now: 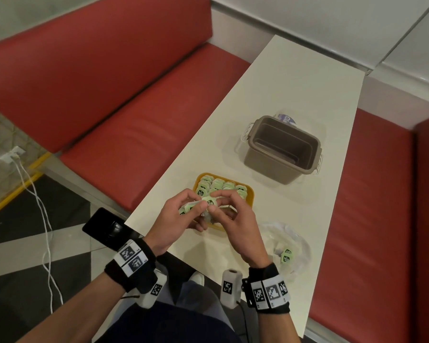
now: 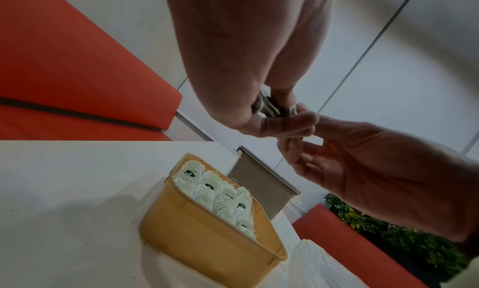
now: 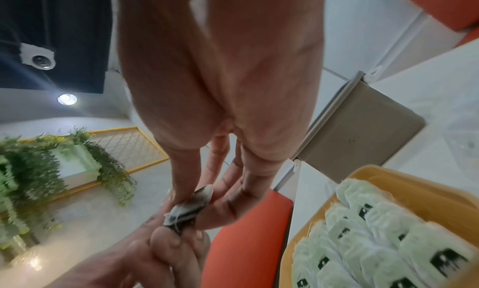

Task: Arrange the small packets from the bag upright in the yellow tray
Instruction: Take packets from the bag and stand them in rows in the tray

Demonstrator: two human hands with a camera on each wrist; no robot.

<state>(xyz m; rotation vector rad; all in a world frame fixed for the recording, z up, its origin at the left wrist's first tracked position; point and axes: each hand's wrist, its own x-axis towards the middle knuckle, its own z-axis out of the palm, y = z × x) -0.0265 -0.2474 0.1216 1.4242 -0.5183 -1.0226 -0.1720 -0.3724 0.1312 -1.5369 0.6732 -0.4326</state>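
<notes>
Both hands hover just above the near end of the yellow tray (image 1: 250,194). My left hand (image 1: 199,201) holds a small bunch of green-and-white packets (image 1: 186,209) in its curled fingers. My right hand (image 1: 215,203) pinches one packet (image 1: 209,201) of that bunch between thumb and index finger. The wrist views show this packet (image 3: 191,206) squeezed between fingertips of both hands, its dark edge (image 2: 269,106) facing the camera. Rows of packets (image 1: 218,185) stand upright in the tray (image 2: 207,237), filling its far part. Its near end is hidden under my hands.
A crumpled clear plastic bag (image 1: 291,240) lies right of my hands with a few packets (image 1: 286,256) inside. An open grey plastic box (image 1: 280,149) stands beyond the tray. The white table's left edge runs close to the tray; red bench seats flank the table.
</notes>
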